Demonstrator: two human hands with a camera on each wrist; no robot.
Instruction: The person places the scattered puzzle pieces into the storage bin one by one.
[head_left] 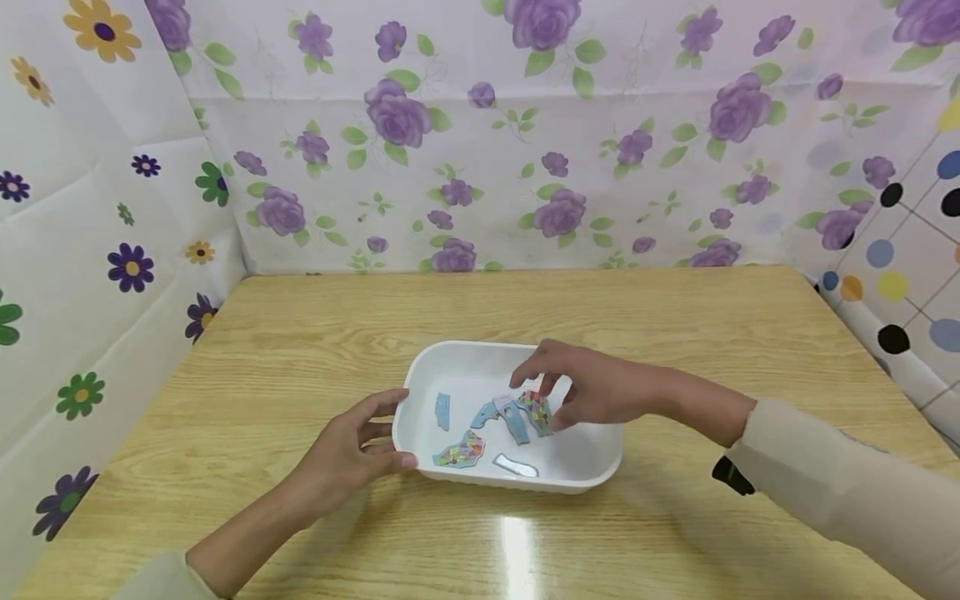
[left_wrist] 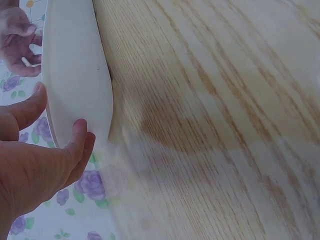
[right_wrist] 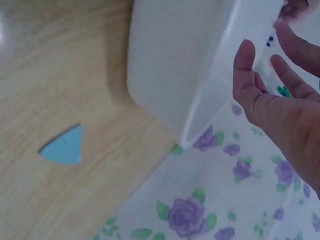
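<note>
A white plastic tray stands on the table, holding several flat puzzle pieces, some plain blue, some with a multicoloured print. My left hand grips the tray's left end, thumb and fingers spread along rim and outer wall. Over the right part of the tray hovers my right hand, fingers bent and apart, with nothing between them in the right wrist view. Its thumb is right by a multicoloured piece that lies close to a blue strip. Another printed piece lies near the front left.
A small blue three-sided piece lies on the wooden table outside the tray, hidden by my right arm in the head view. Flower-printed sheets rise behind and beside the table. A dark object shows at my right sleeve.
</note>
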